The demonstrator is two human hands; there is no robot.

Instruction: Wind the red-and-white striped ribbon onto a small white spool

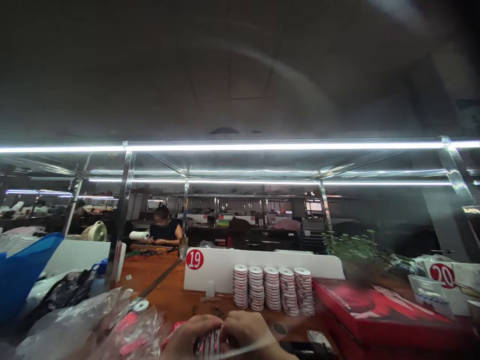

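Both hands — left hand (187, 336) and right hand (245, 327) — pinch a stack of striped discs (207, 344) just before 5 disc stacks (272, 289) under the 19 divider (221, 267).

Glowing overhead: long white tube lights (285, 146) hanging from a shiny metal frame (125, 200). Stretching below: a brown wooden workbench (165, 290), a white numbered divider board (262, 270), rows of dim workstations receding beneath a dark grey ceiling (240, 65).
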